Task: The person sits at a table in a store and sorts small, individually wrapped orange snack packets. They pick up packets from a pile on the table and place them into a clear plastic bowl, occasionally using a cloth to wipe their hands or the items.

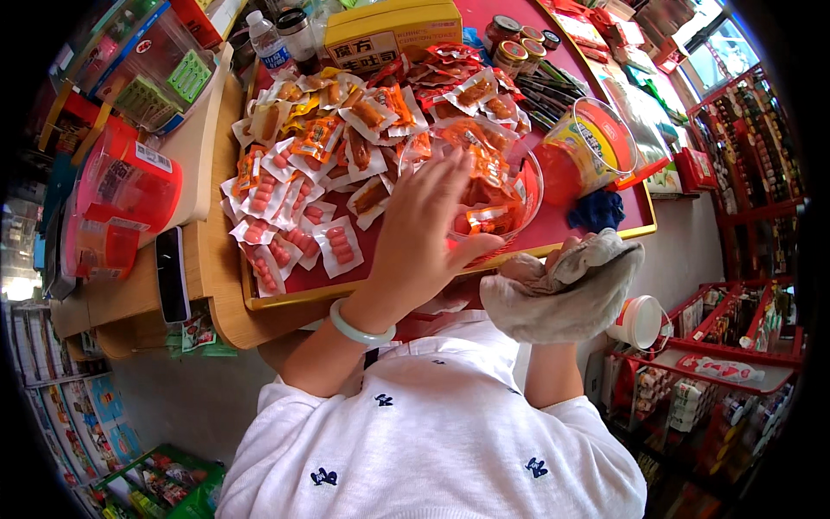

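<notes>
My left hand (419,221), with a pale bangle (361,323) on its wrist, is raised over the near edge of the red-topped table (316,282). Its fingers are stretched out, and nothing shows in them. Behind the fingers stands a clear round tub (538,206) containing orange snack packets (486,221). Bunched in my right hand (568,251) is a grey-white cloth (562,303), which hides most of that hand. To the left of the tub spreads a pile of sealed snacks, with small pink sausages (340,246) nearest me and brown pieces (367,111) farther back.
A yellow carton (393,30), a water bottle (268,43) and several jars (510,56) line the back. Right of the tub, a clear bucket with a red and yellow label (584,143) lies tilted. Red tubs (138,173) and a phone (172,275) are at left.
</notes>
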A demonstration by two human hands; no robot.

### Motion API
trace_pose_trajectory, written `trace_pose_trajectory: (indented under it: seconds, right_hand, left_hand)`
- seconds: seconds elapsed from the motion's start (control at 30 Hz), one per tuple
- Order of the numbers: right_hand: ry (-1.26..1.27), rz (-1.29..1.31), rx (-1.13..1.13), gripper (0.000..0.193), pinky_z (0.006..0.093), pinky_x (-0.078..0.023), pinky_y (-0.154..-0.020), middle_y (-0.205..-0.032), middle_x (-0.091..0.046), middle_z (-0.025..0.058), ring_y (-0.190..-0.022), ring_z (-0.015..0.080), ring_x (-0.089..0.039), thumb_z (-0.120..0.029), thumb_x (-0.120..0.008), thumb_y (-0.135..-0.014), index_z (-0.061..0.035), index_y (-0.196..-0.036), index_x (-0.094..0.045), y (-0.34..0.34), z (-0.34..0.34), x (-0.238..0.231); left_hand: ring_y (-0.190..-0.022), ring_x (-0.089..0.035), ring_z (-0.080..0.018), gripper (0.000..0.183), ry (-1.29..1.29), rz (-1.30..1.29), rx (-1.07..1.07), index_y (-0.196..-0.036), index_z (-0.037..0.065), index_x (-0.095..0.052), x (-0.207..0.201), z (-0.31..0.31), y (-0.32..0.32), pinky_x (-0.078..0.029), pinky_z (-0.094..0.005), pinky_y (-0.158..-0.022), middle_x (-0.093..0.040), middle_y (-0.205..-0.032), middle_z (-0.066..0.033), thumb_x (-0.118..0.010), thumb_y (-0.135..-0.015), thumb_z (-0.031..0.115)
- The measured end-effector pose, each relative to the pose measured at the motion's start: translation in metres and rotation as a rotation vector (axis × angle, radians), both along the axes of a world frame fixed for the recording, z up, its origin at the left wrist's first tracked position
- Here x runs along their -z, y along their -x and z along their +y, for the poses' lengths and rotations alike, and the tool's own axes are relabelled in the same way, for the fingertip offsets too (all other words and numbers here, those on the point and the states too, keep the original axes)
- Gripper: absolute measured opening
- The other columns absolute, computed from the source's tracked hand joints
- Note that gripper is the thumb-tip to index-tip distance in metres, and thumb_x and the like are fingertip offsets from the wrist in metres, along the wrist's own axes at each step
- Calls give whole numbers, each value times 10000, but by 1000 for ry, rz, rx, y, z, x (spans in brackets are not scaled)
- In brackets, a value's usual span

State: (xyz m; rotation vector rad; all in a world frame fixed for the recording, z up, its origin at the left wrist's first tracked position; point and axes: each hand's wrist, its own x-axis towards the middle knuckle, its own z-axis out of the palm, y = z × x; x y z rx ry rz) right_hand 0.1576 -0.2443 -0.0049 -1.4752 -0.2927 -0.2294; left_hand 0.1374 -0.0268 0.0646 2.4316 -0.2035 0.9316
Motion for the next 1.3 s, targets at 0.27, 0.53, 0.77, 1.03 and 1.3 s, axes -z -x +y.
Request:
trace_pose_trajectory:
  seconds: [0.27, 0.53, 0.77, 1.03, 1.3]
  right_hand:
    - [327, -81, -146, 483, 349, -457, -862, -1133, -507, 146, -1019, 270, -519, -82, -556, -752, -17, -1220, -456, 16, 20, -32]
    - [917, 121, -393, 667, 355, -458, -925, -1273, -491, 194, -1153, 305, -504, -1, -585, -663, -5, -1315, -442, 38, 84, -68]
    - [656, -151, -281, 586, 407, -432, -930, -1208, -482, 286, -1099, 398, -493, -67, -515, -793, 74, -1335, -347, 63, 147, -39]
    - [542, -310, -388, 302, 427, -438, -771, -929, -559, 151, -880, 362, -532, -159, -542, -771, -39, -1048, -548, 62, 137, -71]
    - [486, -206, -481, 148, 392, -443, -668, -823, -533, 156, -791, 329, -542, -144, -614, -726, -65, -845, -573, 35, 105, -52]
  left_hand:
    - [-799, -588, -310, 340, -13, 493, -740, -885, 45, -533, 87, 99, 75, -462, -425, -680, -594, -862, -121, -592, -891, 380]
    - [-688, -583, -301, 280, 296, 579, -607, -765, 25, -540, 101, 91, 80, -436, -387, -601, -567, -704, -129, -609, -885, 268]
    - [-758, -529, -314, 66, 299, 122, 74, -850, -11, -512, 30, 19, 104, -428, -364, -658, -522, -836, -170, -546, -814, 33]
    - [-1248, -473, -317, 591, 542, 121, 478, -1408, -15, -309, 46, 31, 116, -368, -401, -1023, -467, -1338, -217, -572, -889, 87]
    - [-626, -546, -264, 158, 291, 212, 538, -838, 66, -526, 20, 22, 108, -432, -334, -510, -520, -820, -87, -664, -762, 56]
